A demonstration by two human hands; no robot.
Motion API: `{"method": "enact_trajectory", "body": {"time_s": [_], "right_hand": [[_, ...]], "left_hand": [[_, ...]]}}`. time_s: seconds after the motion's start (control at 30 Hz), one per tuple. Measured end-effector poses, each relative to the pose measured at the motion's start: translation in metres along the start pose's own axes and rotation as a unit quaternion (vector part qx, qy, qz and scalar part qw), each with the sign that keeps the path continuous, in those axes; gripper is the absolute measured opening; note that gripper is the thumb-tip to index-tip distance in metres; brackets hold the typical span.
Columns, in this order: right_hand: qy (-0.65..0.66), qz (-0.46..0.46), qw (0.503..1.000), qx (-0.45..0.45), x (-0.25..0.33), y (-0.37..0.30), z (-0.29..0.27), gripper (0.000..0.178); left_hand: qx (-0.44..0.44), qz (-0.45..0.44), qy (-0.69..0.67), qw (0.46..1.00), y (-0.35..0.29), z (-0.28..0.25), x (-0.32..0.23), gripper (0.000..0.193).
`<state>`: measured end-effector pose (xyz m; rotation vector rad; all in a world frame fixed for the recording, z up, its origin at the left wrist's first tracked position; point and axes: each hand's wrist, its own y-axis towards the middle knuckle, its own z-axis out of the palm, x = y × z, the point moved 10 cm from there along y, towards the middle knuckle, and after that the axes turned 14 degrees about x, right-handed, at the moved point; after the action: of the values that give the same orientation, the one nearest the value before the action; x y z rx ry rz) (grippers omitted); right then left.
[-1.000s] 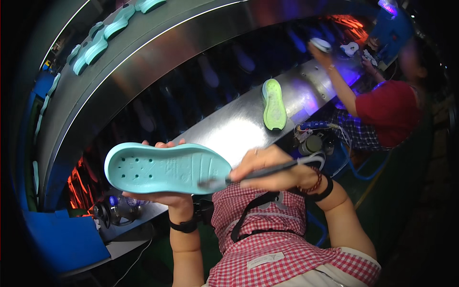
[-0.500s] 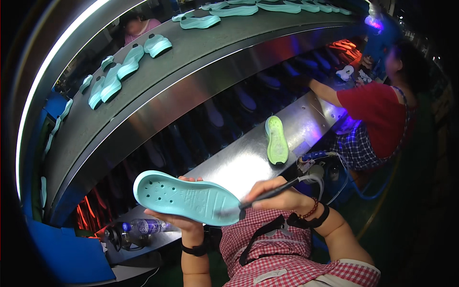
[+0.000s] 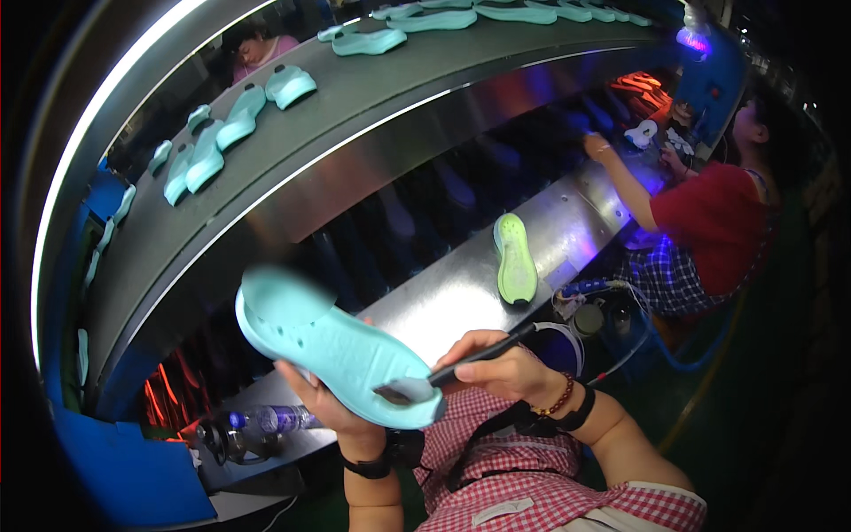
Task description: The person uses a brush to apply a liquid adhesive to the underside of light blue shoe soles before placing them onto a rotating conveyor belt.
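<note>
My left hand [image 3: 321,401] grips a pale turquoise shoe sole [image 3: 350,350] from its near side, with its hollow inner face turned up. Small round holes mark the sole's far left half, and that end looks smeared. In my right hand [image 3: 501,368] is a black-handled brush [image 3: 479,355] with a pale tube running from its back end. The bristles [image 3: 403,390] press flat on the inside of the sole, close to its near right end. A yellow-green sole [image 3: 516,262] with a dark tip lies beyond my right hand on the metal ledge [image 3: 443,297].
A dark conveyor belt [image 3: 292,124] carrying several turquoise soles curves across the far side. At left are a plastic bottle [image 3: 279,418] and a blue panel [image 3: 124,465]. A co-worker in a red top [image 3: 714,208] works at right. Red heat glows [image 3: 168,395] under the conveyor.
The sole has tilted, its far left end rising and its near end dropping slightly. The brush has moved left, further onto the sole. The co-worker's arms have shifted.
</note>
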<state>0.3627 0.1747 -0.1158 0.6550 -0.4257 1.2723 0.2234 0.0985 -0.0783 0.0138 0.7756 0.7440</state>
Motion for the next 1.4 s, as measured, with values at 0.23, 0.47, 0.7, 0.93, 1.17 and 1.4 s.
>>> {"method": "enact_trajectory", "body": {"time_s": [0.23, 0.47, 0.7, 0.93, 1.17, 1.4], "right_hand": [[-0.223, -0.016, 0.974, -0.03, 0.015, 0.001, 0.015, 0.019], [-0.353, -0.02, 0.935, -0.004, 0.032, 0.011, 0.016, 0.019], [-0.49, -0.08, 0.863, 0.096, 0.058, 0.015, 0.036, 0.018], [-0.514, -0.091, 0.837, 0.165, 0.053, 0.011, 0.056, 0.016], [-0.568, -0.09, 0.793, 0.2, 0.069, 0.01, 0.064, 0.013], [-0.552, -0.018, 0.778, 0.299, 0.059, -0.002, 0.068, 0.016]], "left_hand": [[0.07, -0.042, -0.123, 0.989, -0.014, 0.015, 0.037, 0.061], [0.049, -0.057, -0.155, 0.985, -0.009, 0.004, 0.044, 0.063], [0.089, -0.073, -0.113, 0.987, -0.007, 0.01, 0.038, 0.063], [0.115, -0.109, -0.109, 0.981, 0.002, 0.01, 0.037, 0.062], [0.057, -0.295, -0.061, 0.952, -0.014, 0.004, 0.057, 0.057], [0.096, -0.47, 0.1, 0.872, -0.031, 0.028, 0.066, 0.05]]}}
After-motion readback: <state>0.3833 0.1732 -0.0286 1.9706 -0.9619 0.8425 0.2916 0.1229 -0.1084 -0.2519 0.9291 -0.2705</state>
